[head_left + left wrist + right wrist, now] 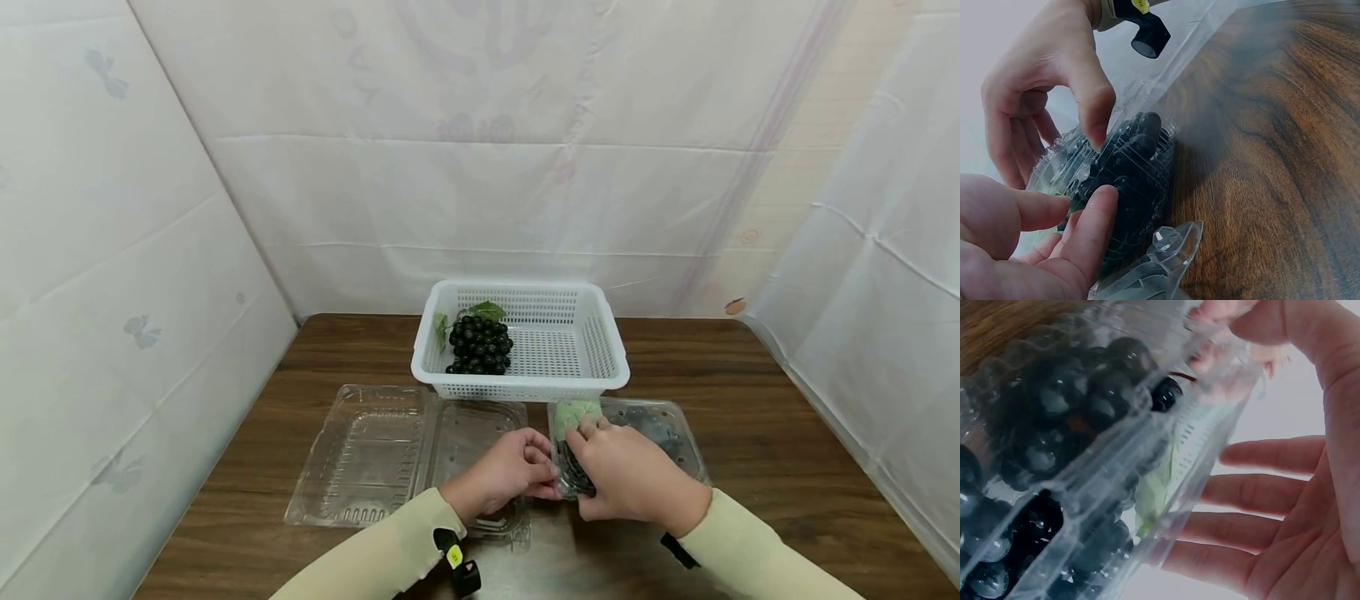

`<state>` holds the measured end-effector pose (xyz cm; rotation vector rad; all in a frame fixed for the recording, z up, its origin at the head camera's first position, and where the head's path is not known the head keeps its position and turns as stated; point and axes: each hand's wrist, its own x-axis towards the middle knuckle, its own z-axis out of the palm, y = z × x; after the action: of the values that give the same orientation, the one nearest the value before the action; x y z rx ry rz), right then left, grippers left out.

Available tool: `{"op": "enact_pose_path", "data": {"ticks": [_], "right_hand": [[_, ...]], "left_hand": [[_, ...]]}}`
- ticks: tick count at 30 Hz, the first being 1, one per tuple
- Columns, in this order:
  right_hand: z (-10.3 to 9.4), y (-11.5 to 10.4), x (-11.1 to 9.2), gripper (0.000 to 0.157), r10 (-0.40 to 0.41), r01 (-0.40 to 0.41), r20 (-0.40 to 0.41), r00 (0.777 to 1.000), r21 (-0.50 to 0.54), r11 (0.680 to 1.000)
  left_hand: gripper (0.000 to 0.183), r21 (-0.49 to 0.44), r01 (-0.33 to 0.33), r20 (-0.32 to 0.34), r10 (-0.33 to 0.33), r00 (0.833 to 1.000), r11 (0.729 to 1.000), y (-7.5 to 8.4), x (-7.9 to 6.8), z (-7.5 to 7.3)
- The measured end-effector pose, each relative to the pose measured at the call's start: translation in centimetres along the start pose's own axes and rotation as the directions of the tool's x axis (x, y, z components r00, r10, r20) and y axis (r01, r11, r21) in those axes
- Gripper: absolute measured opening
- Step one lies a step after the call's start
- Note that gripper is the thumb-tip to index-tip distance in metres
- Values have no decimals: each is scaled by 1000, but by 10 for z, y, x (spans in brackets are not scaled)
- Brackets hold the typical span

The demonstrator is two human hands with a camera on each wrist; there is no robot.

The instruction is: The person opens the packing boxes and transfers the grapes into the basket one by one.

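A clear plastic clamshell box [678, 432] with dark grapes [1141, 147] and a pale green leaf [1154, 494] inside lies right of centre, in front of the basket. My right hand [630, 471] reaches over its left part and grips it, thumb at the near edge and fingers along the far side. In the right wrist view those fingers [1260, 494] lie fairly straight against the plastic wall. At the box's left edge, my left hand [513, 469] touches the plastic with extended fingertips [1104, 197].
Left of the hands, another clear clamshell box [375, 454] lies unfolded on the brown wooden table [247, 533]. Behind it stands a white perforated basket [551, 342] with a bunch of dark grapes [480, 344] and green leaves at its left. White sheets [487, 192] enclose the back and sides.
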<state>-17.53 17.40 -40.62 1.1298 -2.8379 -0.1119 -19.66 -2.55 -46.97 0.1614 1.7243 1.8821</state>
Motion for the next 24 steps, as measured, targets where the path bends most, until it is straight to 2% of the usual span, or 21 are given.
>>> {"op": "enact_pose_path", "data": {"ticks": [6, 10, 16, 24], "right_hand": [[5, -9, 3, 61, -55, 45, -71, 996, -131, 990], [6, -11, 5, 63, -60, 48, -61, 996, -172, 984], [2, -12, 9, 61, -43, 39, -22, 999, -161, 986], [-2, -14, 16, 30, -74, 76, 21, 997, -79, 994]], "left_hand": [[22, 42, -10, 10, 10, 1000, 999, 1, 0, 0], [22, 54, -18, 12, 17, 1000, 998, 1, -1, -1], [22, 62, -34, 17, 33, 999, 998, -1, 0, -3], [23, 95, -53, 23, 51, 998, 994, 2, 2, -3]]}}
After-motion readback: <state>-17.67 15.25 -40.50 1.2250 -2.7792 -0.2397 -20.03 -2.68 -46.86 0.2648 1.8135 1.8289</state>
